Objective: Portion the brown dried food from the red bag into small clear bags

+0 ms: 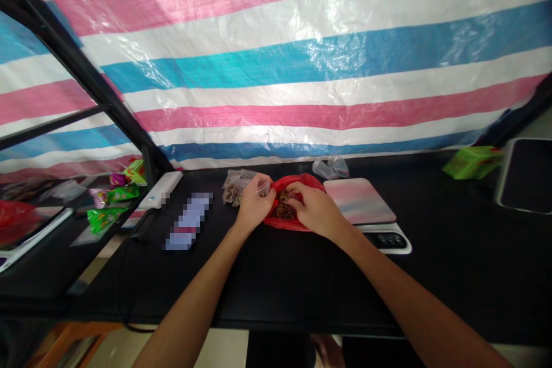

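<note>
A red plastic bag [308, 180] lies spread open on the black table, with brown, dried-looking bits [284, 210] inside. My right hand [319, 210] reaches into it from the right, fingers closed among the bits; whether a piece is between the fingertips is hard to tell. At the bag's left edge, my left hand [254, 206] is closed on a small clear plastic bag [262, 187], held close to the red bag. Just behind my left hand are clear bags filled with brownish pieces [233, 188].
Right of the red bag sits a flat scale [362, 201] with a dark button panel. Clear plastic bags [331, 168] lie behind. A phone [190, 221] and a white corded device [164, 190] are left; a green box [472, 162] and a dark-screened device [526, 175] stand right.
</note>
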A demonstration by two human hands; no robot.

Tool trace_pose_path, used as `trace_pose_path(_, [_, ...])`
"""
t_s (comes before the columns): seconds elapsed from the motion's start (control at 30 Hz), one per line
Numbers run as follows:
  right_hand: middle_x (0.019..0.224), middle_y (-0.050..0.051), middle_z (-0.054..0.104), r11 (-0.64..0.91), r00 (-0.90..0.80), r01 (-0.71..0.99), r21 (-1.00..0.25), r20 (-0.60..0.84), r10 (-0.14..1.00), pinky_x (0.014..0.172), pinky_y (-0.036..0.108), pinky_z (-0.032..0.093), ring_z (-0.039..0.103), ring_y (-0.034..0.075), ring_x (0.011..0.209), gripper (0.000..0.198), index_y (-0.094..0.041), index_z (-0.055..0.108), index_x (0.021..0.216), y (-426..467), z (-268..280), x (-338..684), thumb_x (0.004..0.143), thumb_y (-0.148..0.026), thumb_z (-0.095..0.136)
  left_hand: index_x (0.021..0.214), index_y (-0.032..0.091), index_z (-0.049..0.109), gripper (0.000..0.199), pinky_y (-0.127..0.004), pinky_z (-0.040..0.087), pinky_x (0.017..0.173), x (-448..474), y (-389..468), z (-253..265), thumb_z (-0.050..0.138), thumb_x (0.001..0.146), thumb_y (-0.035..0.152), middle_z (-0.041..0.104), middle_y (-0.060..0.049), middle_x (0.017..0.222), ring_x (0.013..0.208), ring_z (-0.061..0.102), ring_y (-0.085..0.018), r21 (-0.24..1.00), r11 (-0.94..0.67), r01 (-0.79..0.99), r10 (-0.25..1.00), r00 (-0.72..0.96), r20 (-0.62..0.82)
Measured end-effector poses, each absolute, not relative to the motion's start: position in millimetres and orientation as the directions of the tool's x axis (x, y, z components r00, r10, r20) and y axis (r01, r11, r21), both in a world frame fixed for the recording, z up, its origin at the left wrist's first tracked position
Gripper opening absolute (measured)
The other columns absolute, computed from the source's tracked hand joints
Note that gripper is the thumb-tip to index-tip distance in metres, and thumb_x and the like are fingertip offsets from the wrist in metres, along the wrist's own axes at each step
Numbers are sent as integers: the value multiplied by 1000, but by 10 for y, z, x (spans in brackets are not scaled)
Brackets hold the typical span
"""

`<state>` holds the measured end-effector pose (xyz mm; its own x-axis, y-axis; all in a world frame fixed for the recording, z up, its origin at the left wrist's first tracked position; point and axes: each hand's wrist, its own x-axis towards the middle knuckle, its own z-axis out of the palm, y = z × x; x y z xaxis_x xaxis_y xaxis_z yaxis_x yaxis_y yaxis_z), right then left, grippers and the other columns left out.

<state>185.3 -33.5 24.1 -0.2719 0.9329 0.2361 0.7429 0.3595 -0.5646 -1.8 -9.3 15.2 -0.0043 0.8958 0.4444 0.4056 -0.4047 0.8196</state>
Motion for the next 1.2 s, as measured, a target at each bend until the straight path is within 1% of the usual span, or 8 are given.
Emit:
trace_pose_path(0.17, [113,4,76,417,-258,524,-742,328,909,95,38,52,71,23,107,22,-25,64,117,-267,267,1920,96,-21,58,99,22,58,16,-30,50,81,-8,-118,140,63,85,17,65,1,88,81,64,-16,785,-451,424,871,17,491])
trace_pose_path(0.3, [124,6,71,559,-226,356,-749,512,829,106,39,49,66,22,116,28,-25,62,126,-290,378,1935,98,-25,57,103,22,59,15,-32,49,83,23,-172,129,64,88,21,66,-1,92,85,63,-18,731,-468,497,872,122,475])
trace_pose_path(0.43, [124,7,65,642,-279,403,-652,581,765,106,40,50,63,23,118,32,-27,64,129,-388,440,1889,98,-24,57,108,22,62,22,-35,49,87,59,-232,133,68,87,23,66,-5,101,94,62,-21,714,-489,501,868,202,453])
trace_pose_path(0.67, [136,6,61,763,-451,442,-472,618,644,111,42,47,58,23,127,48,-32,61,138,-450,440,1858,98,-10,44,102,21,65,20,-36,48,92,74,-230,130,69,82,18,67,-3,101,99,61,-22,714,-507,483,859,215,465])
trace_pose_path(0.87, [123,6,67,699,-395,514,-497,586,707,102,40,52,64,24,113,38,-30,59,137,-421,487,1896,99,-31,61,105,22,66,22,-34,48,89,86,-250,144,69,84,18,66,-3,100,96,60,-21,704,-524,481,848,218,483])
trace_pose_path(0.97, [125,9,63,684,-318,538,-492,633,706,105,38,50,62,24,119,27,-28,62,127,-400,495,1919,102,-29,53,97,22,65,10,-33,47,88,87,-250,163,68,88,24,65,-3,95,95,59,-21,685,-532,498,834,166,526])
trace_pose_path(1.07, [125,9,63,644,-235,563,-519,646,726,106,39,48,60,25,123,23,-27,61,122,-366,483,1955,102,-25,50,94,22,61,11,-32,47,87,69,-235,181,68,91,30,64,-3,91,91,59,-20,697,-520,494,832,106,545])
trace_pose_path(1.2, [116,7,68,601,-384,630,-492,475,792,100,41,49,64,26,111,18,-24,63,114,-302,414,2002,97,-24,59,103,23,56,16,-29,47,75,45,-227,189,59,97,37,59,1,82,75,57,-16,800,-461,383,868,7,497])
